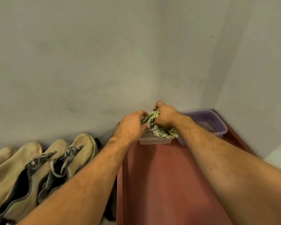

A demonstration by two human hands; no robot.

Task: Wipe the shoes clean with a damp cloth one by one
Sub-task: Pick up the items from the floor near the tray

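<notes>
A yellow-green checked cloth [159, 127] is bunched between both hands above a small clear plastic container [154, 140]. My left hand [131, 125] grips its left end, and my right hand [164, 114] grips the upper right part with curled fingers. The cloth's loose end hangs down over the container. Several tan shoes [39, 166] with grey laces lie in a row on the floor at the lower left, toes toward the wall.
A reddish-brown surface [161, 184] carries the clear container and a purple plastic tub [217, 127] in the far right corner. Grey walls close off the back and the right side. A dark object [98, 142] sits behind the rightmost shoe.
</notes>
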